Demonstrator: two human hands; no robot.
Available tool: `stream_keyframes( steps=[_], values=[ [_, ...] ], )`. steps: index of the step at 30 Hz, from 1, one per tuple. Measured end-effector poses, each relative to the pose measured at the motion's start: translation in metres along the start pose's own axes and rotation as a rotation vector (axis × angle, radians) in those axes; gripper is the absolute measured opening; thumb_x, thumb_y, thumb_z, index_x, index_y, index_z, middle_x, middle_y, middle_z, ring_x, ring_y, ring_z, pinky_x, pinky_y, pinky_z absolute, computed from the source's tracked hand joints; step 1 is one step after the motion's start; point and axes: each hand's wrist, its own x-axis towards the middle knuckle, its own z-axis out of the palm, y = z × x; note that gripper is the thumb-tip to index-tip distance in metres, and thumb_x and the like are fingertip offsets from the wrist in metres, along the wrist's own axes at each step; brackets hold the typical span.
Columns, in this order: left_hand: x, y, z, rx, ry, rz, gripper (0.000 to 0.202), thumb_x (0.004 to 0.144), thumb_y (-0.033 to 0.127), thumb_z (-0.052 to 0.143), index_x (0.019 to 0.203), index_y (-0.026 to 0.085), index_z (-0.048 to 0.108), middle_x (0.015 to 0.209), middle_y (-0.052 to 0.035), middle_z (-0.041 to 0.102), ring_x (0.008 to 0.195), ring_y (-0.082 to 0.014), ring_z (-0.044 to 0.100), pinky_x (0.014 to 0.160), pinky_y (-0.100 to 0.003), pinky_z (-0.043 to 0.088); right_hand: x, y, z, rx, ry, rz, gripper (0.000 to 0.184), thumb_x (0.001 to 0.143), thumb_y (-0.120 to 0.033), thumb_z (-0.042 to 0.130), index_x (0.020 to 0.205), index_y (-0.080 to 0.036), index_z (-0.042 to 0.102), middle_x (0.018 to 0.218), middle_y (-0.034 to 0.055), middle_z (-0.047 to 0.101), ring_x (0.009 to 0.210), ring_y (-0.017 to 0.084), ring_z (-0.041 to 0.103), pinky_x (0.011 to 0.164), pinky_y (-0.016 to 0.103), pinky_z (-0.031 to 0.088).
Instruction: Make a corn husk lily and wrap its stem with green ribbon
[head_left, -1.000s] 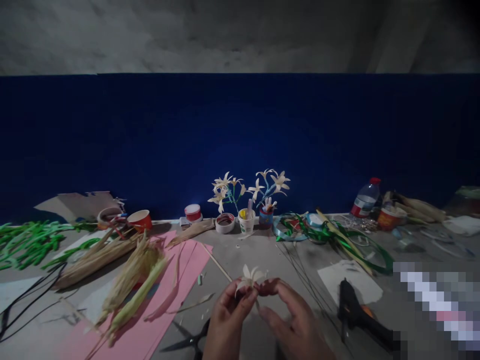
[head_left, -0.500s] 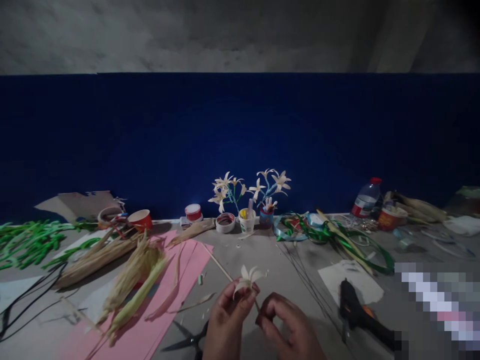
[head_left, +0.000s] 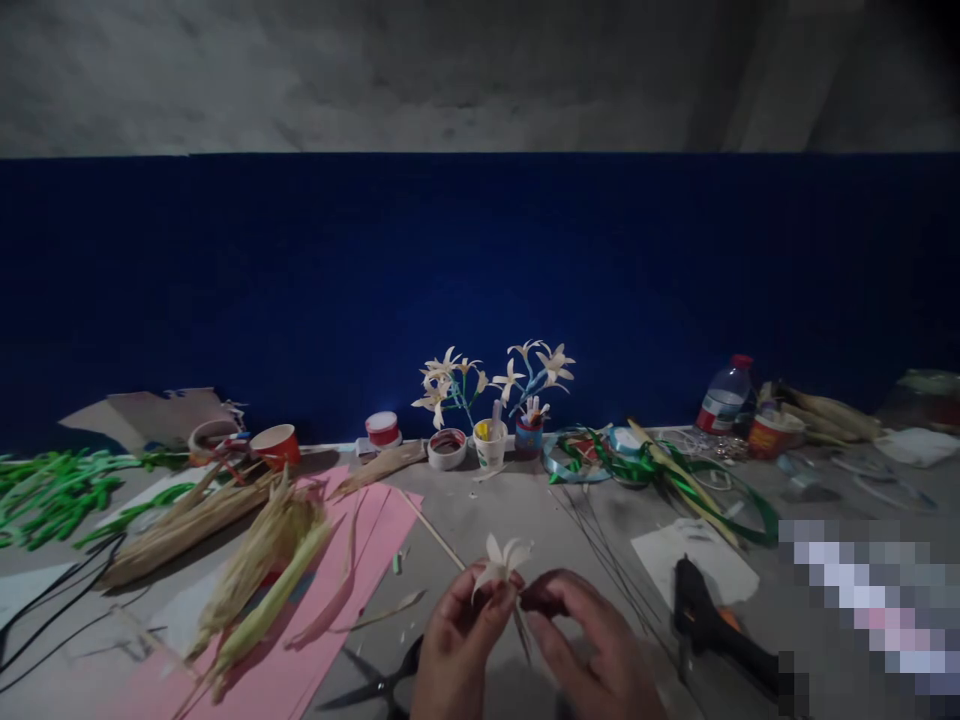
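A cream-white flower with long curling petals, apparently made of corn husk, stands upright at the front middle. My left hand pinches it at the base, between thumb and fingers. Its thin stem ends hang below the pinch. My right hand is closed, fingers curled, with its fingertips right beside the flower's base; what they hold, if anything, is hidden. Partly behind my left wrist lie dark scissors. A thin pale stick lies just beyond my left hand.
Corn husks lie on pink paper at left. A black glue gun rests at right by a white sheet. Finished flowers stand in cups at the back. Green ribbon and a bottle are at back right.
My right fingertips have moved up from the lower stem to the flower's base. My left hand keeps its pinch, and the flower has turned slightly. The view has shifted a little.
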Motion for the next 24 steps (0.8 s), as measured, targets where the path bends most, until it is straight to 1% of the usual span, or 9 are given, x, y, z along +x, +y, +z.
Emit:
stream_keyframes(
  steps=[1, 3, 5, 7, 10, 14, 17, 20, 24],
  values=[
    [0.000, 0.001, 0.000, 0.015, -0.033, -0.005, 0.033, 0.053, 0.037, 0.087, 0.074, 0.016, 0.073, 0.074, -0.0051, 0.073, 0.079, -0.0206, 0.065, 0.077, -0.026, 0.049, 0.002, -0.003, 0.002, 0.010, 0.016, -0.023, 0.008, 0.085, -0.024, 0.056, 0.087, -0.024, 0.064, 0.084, 0.0016, 0.070, 0.078, 0.017, 0.066, 0.073, 0.021, 0.049],
    [-0.001, 0.002, 0.000, 0.020, -0.065, -0.010, 0.031, 0.054, 0.037, 0.086, 0.073, 0.016, 0.073, 0.075, -0.0057, 0.072, 0.079, -0.0206, 0.065, 0.078, -0.027, 0.049, 0.004, -0.005, 0.009, 0.031, 0.059, -0.032, 0.005, 0.082, -0.022, 0.059, 0.084, -0.023, 0.064, 0.078, 0.0005, 0.070, 0.074, 0.016, 0.066, 0.071, 0.021, 0.049],
    [-0.002, 0.003, 0.001, 0.012, -0.049, 0.000, 0.029, 0.055, 0.036, 0.086, 0.070, 0.016, 0.073, 0.073, -0.0050, 0.072, 0.077, -0.0194, 0.064, 0.075, -0.025, 0.049, 0.003, -0.003, 0.016, 0.075, 0.084, -0.002, 0.007, 0.082, -0.026, 0.059, 0.078, -0.022, 0.062, 0.071, -0.0003, 0.068, 0.068, 0.016, 0.064, 0.067, 0.021, 0.049],
    [-0.003, 0.005, 0.003, 0.014, -0.035, 0.022, 0.026, 0.055, 0.035, 0.086, 0.067, 0.017, 0.072, 0.069, -0.0034, 0.069, 0.070, -0.0172, 0.062, 0.068, -0.023, 0.049, 0.002, 0.001, 0.021, 0.147, 0.053, 0.048, 0.016, 0.085, -0.031, 0.056, 0.073, -0.021, 0.060, 0.066, -0.0006, 0.065, 0.064, 0.015, 0.061, 0.062, 0.021, 0.048],
    [-0.005, 0.007, 0.005, 0.027, -0.052, 0.055, 0.026, 0.056, 0.038, 0.085, 0.064, 0.017, 0.071, 0.064, -0.0025, 0.065, 0.061, -0.0159, 0.057, 0.056, -0.022, 0.047, 0.000, 0.006, 0.024, 0.252, 0.007, 0.141, 0.026, 0.087, -0.040, 0.054, 0.074, -0.019, 0.060, 0.064, 0.0000, 0.063, 0.061, 0.015, 0.059, 0.057, 0.021, 0.046],
    [-0.005, 0.005, 0.005, 0.062, -0.066, 0.069, 0.029, 0.057, 0.041, 0.083, 0.067, 0.016, 0.073, 0.061, -0.0020, 0.062, 0.058, -0.0143, 0.053, 0.053, -0.021, 0.044, 0.000, 0.008, 0.023, 0.429, -0.018, 0.194, 0.033, 0.084, -0.050, 0.057, 0.074, -0.019, 0.061, 0.063, -0.0008, 0.059, 0.059, 0.013, 0.055, 0.056, 0.022, 0.043],
    [-0.003, 0.001, 0.003, 0.070, -0.090, 0.045, 0.029, 0.058, 0.040, 0.083, 0.071, 0.016, 0.072, 0.060, -0.0008, 0.061, 0.053, -0.0123, 0.050, 0.049, -0.021, 0.042, 0.001, 0.008, 0.021, 0.570, -0.077, 0.245, 0.034, 0.084, -0.052, 0.058, 0.075, -0.019, 0.058, 0.062, -0.0018, 0.057, 0.057, 0.012, 0.051, 0.056, 0.022, 0.042],
    [-0.003, -0.001, 0.002, 0.054, -0.098, 0.043, 0.028, 0.057, 0.038, 0.084, 0.069, 0.016, 0.071, 0.062, -0.0011, 0.061, 0.057, -0.0140, 0.053, 0.054, -0.023, 0.045, 0.000, 0.009, 0.021, 0.624, -0.116, 0.273, 0.036, 0.083, -0.054, 0.059, 0.073, -0.019, 0.055, 0.059, -0.0031, 0.055, 0.054, 0.011, 0.048, 0.055, 0.022, 0.040],
    [-0.003, -0.001, 0.002, 0.074, -0.046, 0.070, 0.028, 0.054, 0.038, 0.085, 0.065, 0.016, 0.071, 0.067, -0.0033, 0.066, 0.069, -0.0182, 0.060, 0.066, -0.024, 0.048, -0.009, 0.015, 0.024, 0.608, -0.130, 0.336, 0.035, 0.079, -0.055, 0.061, 0.075, -0.020, 0.054, 0.053, -0.0071, 0.048, 0.045, 0.009, 0.041, 0.047, 0.019, 0.034]
  ],
)
